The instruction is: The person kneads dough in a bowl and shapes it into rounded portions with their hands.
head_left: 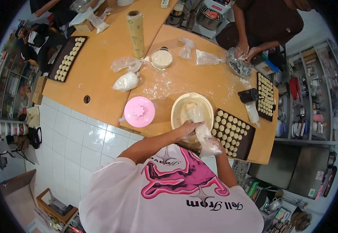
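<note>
Near the table's front edge stands a cream-coloured bowl (175, 116) with pale dough (188, 110) inside. A clear plastic bag (203, 133) stretches from inside the bowl toward my body. My left hand (189, 129) is closed around the middle of the bag at the bowl's near rim. My right hand (215, 146) holds the bag's near end, to the right of the bowl. To the right of the bowl lies a dark tray (246, 141) with several round dough balls. A pink lid (140, 112) with a star-shaped top sits left of the bowl.
Farther back are a bag of white powder (126, 81), a bowl of flour (162, 58) and a film roll (136, 35). Trays of dough balls stand at far left (66, 59) and right (265, 96). A co-worker's hands (246, 52) work over a bowl at back right.
</note>
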### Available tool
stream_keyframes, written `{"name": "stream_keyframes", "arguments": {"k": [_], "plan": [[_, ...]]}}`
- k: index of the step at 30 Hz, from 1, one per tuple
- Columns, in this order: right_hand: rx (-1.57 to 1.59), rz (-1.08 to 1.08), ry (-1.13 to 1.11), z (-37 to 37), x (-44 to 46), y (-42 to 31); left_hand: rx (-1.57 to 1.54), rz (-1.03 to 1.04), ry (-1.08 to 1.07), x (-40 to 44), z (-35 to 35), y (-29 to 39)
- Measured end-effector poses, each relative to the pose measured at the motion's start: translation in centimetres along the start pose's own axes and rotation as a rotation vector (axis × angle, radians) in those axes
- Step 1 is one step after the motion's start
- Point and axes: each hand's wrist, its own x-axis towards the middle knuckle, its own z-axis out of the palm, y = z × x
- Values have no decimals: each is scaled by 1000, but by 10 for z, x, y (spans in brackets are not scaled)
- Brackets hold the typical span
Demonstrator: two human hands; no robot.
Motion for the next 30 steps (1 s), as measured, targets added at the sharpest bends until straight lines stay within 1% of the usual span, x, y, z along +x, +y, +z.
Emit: {"name": "stream_keyframes", "arguments": {"k": [2, 5, 6, 8, 11, 12, 14, 17, 18, 20, 22, 24, 26, 29, 30], "plan": [[-97, 28, 39, -14, 2, -3, -11, -14, 28, -5, 6, 1], [-228, 42, 120, -23, 1, -8, -78, -49, -93, 0, 2, 2], [-249, 47, 143, -26, 1, -9, -77, -26, -109, 4, 1, 0], [-202, 46, 158, -43, 5, -4, -74, 19, -136, 9, -2, -5], [-125, -20, 173, -68, 10, 6, -86, -14, -97, 2, 2, 0], [-120, -43, 192, -68, 11, 7, -93, -11, -104, 3, 2, -1], [-182, -80, 281, -39, 5, -2, -102, -7, -122, 6, 0, -1], [-117, -91, 245, -61, 9, 1, -123, -19, -151, 20, -10, -7], [-156, -93, 272, -53, 4, -1, -123, -17, -157, 17, -8, -7], [-237, -96, 319, -14, -3, -14, -122, -5, -163, 9, -1, -1], [-318, -67, 352, -21, -1, -14, -108, -8, -174, 11, -1, 0], [-326, -64, 375, -22, -3, -13, -83, -9, -180, 9, 2, 0], [-265, -87, 378, -15, -7, -13, -45, -2, -177, 2, 7, 4], [-449, -105, 439, -37, -6, -3, -14, -13, -177, 6, 7, 2], [-370, -90, 412, -45, -6, 0, -18, -20, -176, 7, 8, 1]]}}
